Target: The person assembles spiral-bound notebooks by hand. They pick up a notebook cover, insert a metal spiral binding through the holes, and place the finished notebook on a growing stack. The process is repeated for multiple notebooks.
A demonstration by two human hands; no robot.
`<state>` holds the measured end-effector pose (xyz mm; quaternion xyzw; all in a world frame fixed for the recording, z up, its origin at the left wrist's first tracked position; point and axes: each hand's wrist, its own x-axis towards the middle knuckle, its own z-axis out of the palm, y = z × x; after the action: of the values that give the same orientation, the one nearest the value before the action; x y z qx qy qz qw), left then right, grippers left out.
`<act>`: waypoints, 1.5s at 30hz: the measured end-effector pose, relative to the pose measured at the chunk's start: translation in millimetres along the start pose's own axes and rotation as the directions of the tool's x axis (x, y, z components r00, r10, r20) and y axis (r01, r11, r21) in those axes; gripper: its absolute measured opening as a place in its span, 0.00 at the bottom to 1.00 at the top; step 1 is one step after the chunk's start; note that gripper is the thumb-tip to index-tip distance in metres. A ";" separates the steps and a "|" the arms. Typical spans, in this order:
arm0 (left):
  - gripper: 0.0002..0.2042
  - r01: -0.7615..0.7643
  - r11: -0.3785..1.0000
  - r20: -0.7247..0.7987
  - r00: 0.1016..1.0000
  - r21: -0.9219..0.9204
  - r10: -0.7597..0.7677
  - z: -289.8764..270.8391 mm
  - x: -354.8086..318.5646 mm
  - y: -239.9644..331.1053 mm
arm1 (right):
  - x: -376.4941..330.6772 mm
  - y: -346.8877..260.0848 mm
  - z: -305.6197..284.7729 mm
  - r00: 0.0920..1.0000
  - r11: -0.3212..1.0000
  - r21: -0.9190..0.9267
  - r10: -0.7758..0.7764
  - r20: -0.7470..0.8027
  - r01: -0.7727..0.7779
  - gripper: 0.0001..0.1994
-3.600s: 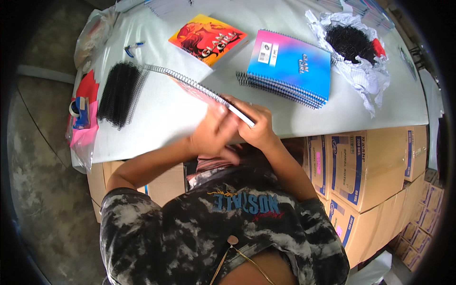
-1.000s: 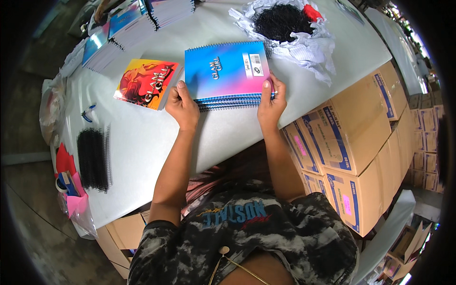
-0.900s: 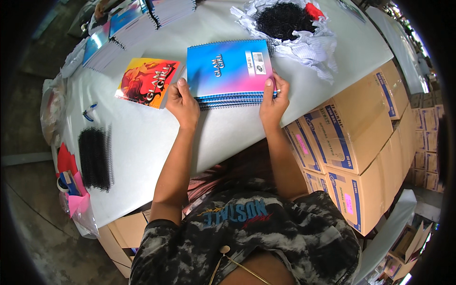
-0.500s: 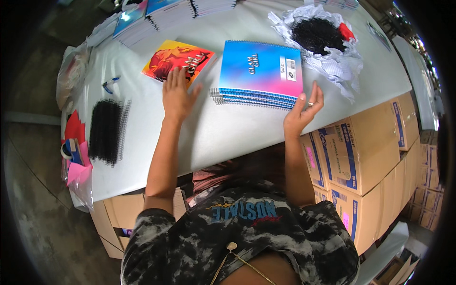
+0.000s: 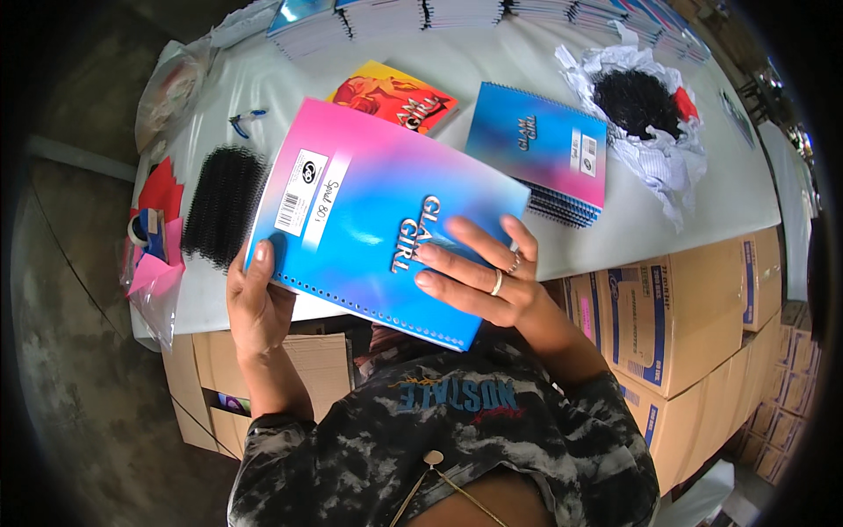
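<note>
A pink-and-blue notebook (image 5: 351, 211) is raised and tilted in front of me, with bare punched holes along its near edge and no coil in them. My left hand (image 5: 263, 294) grips its lower left corner, thumb on the cover. Spread fingers of my right hand (image 5: 492, 277) lie over the cover's right part; one is blurred. Behind it, partly covered, lies a red-and-yellow notebook (image 5: 399, 92). To the right is a stack of coil-bound blue-and-pink notebooks (image 5: 536, 140).
Black spiral coils (image 5: 224, 206) lie at the left, near blue-handled pliers (image 5: 244, 121). More black coils (image 5: 637, 104) sit in crumpled white paper (image 5: 680, 176). Notebook stacks (image 5: 465, 12) line the far table edge. Cardboard boxes (image 5: 694, 299) stand at the right.
My left hand has left the red-and-yellow notebook and now grips a raised, coil-less notebook. My right hand has moved from beside the stack onto this notebook's cover. The view has shifted slightly.
</note>
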<state>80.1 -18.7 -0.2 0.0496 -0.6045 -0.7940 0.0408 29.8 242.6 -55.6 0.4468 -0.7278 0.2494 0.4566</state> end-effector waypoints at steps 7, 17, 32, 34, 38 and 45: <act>0.52 -0.231 0.943 0.232 0.957 0.238 0.176 -12.1 36.4 -70.0 | -33.1 10.2 19.1 0.483 0.167 0.569 0.742 0.466 -0.805 0.08; 0.15 0.020 0.999 0.123 0.992 0.025 -0.023 4.1 50.8 -130.0 | -51.1 24.4 20.6 0.466 0.024 0.634 0.700 0.542 -0.773 0.10; 0.12 0.243 -0.211 -0.134 0.894 0.947 0.428 -120.9 106.0 -105.9 | -62.6 23.5 18.2 0.551 0.162 0.616 0.654 0.519 -0.771 0.10; 0.13 0.212 -0.209 -0.124 0.922 0.955 0.367 -121.1 107.9 -104.8 | -52.8 21.4 17.3 0.573 0.159 0.650 0.653 0.496 -0.744 0.10; 0.13 0.097 0.150 -0.146 0.923 0.984 0.356 -120.8 107.9 -104.7 | -52.2 24.2 15.7 0.619 0.154 0.691 0.607 0.498 -0.706 0.12; 0.13 -0.080 0.868 0.115 0.993 0.491 0.027 -51.6 74.1 -60.4 | -48.4 31.4 13.7 0.641 0.207 0.679 0.597 0.483 -0.704 0.14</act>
<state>12.9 -61.2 -74.2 0.0003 -0.7899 -0.6129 0.0172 5.1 267.5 -103.4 0.2691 -0.6608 0.7007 -0.0022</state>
